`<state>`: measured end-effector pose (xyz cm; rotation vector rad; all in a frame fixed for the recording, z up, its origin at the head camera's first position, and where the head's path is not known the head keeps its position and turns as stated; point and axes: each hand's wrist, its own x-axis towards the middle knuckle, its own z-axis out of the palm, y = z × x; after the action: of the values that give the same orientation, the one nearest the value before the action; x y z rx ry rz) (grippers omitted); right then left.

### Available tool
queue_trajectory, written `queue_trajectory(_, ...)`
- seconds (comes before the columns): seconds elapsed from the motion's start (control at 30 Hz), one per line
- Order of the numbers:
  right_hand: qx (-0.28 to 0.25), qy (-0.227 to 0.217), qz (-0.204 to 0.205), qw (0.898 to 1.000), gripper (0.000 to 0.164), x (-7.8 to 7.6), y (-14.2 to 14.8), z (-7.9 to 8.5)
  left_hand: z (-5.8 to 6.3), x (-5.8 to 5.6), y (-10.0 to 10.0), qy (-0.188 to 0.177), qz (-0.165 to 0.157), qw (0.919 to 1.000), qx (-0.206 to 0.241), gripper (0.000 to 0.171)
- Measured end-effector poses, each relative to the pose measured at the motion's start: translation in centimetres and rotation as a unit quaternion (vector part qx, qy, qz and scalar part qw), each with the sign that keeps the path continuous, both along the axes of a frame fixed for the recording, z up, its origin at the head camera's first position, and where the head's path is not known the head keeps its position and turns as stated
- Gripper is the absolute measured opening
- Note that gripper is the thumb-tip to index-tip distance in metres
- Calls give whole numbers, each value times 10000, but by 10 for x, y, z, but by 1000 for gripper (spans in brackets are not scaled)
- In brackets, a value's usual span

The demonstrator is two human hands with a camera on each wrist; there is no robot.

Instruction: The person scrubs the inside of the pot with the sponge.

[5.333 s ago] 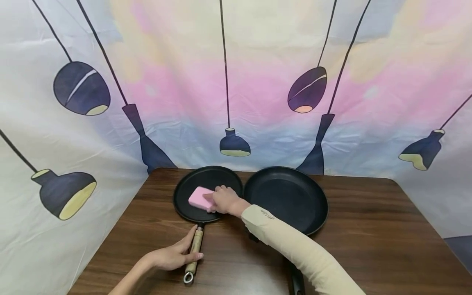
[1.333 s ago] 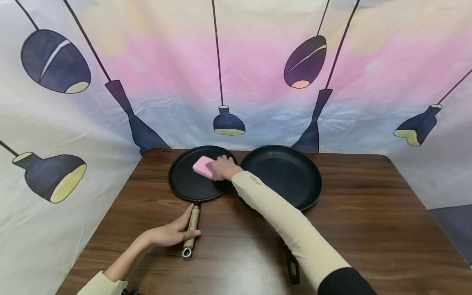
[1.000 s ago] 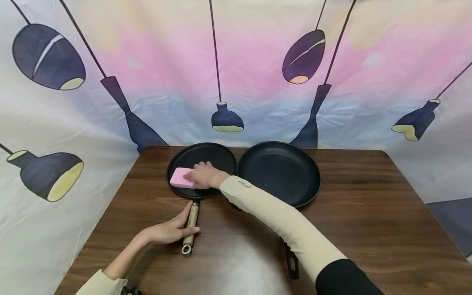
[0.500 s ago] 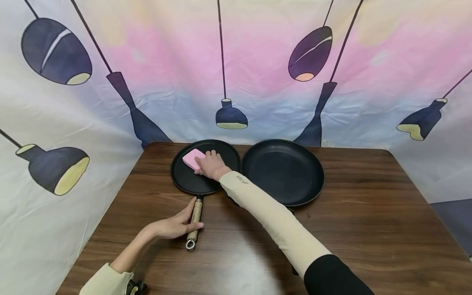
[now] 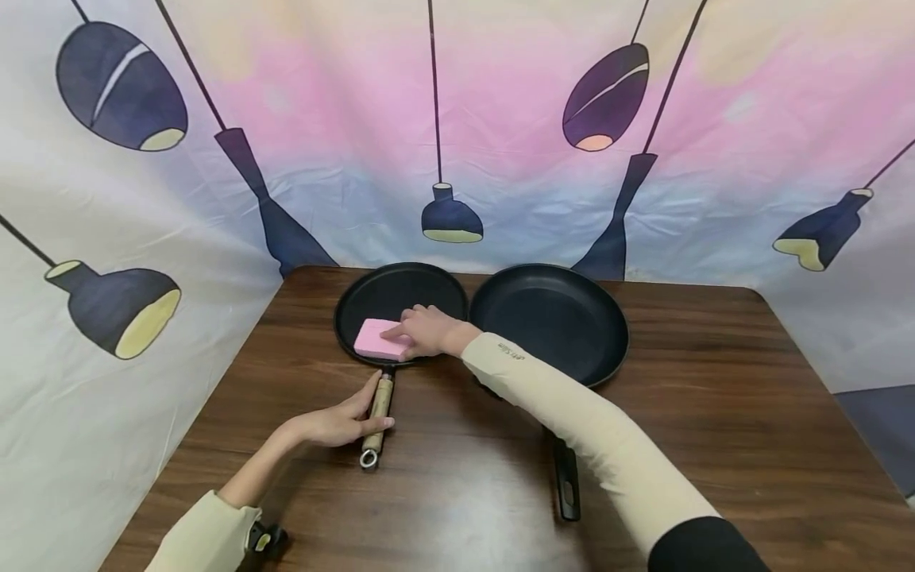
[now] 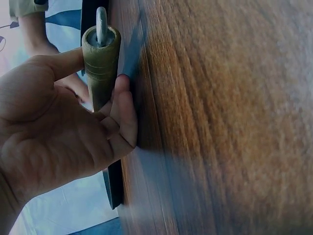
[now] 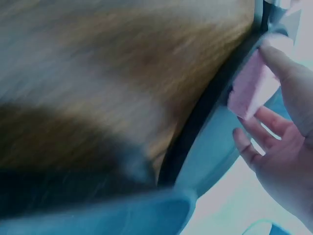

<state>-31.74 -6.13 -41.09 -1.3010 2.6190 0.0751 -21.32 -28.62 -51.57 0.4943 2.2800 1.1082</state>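
Observation:
My left hand (image 5: 336,421) holds the wooden handle (image 5: 382,403) of a flat black pan (image 5: 400,284) that lies at the back left of the table. In the left wrist view, the thumb of the left hand (image 6: 54,127) is on one side of the handle (image 6: 100,68) and curled fingers are on the other. Over the near part of the pan's cooking surface, my right hand (image 5: 432,330) grips a pink sponge (image 5: 370,340). The right wrist view shows the sponge (image 7: 250,85) between thumb and fingers of the right hand (image 7: 288,156), close over the pan's rim.
A larger, deeper black frying pan (image 5: 546,322) sits right beside the first, its black handle (image 5: 567,481) pointing to the table's front. My right forearm crosses over it. Behind the brown wooden table (image 5: 715,413) hangs a cloth (image 5: 522,127) printed with lamps.
The right hand has moved the sponge back and forth over the flat pan, most recently from its far left part to the near rim. The left hand stays on the handle.

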Motion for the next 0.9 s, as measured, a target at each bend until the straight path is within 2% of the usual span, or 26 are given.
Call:
queue_trajectory(0.1,-61,-300,-152,9994,57,-5,12,6,4,-1,-1,-25,57,10000,-5,121)
queue_trajectory(0.23,-122,-374,-479,9981,57,-13,15,7,4,2,-4,-88,93,9999,-59,120)
queue_trajectory(0.4,-91,40,-1013,9948,56,-21,-12,1,2,7,-9,-158,82,9998,-99,118)
queue_trajectory(0.5,-10,407,-1366,9898,55,-22,-32,-4,-1,6,-8,-179,55,9998,-109,115)
queue_trajectory(0.57,80,609,-1449,9875,54,-20,-43,-6,-4,4,-6,-167,34,9998,-96,113)
queue_trajectory(0.63,106,724,-1336,9883,53,-14,-51,-7,-5,2,-3,-117,-2,9999,-72,112)
queue_trajectory(0.7,147,847,-1055,9907,52,-8,-55,-8,-6,3,-1,-97,4,9999,-23,113)
queue_trajectory(0.83,136,804,-608,9948,53,-1,-50,-9,-5,5,1,-3,20,10000,35,113)
queue_trajectory(0.87,142,743,-527,9957,53,-1,-45,-8,5,8,4,8,8,10000,56,111)
queue_trajectory(0.9,106,629,-452,9969,54,0,-40,-6,7,9,3,17,15,10000,5,110)
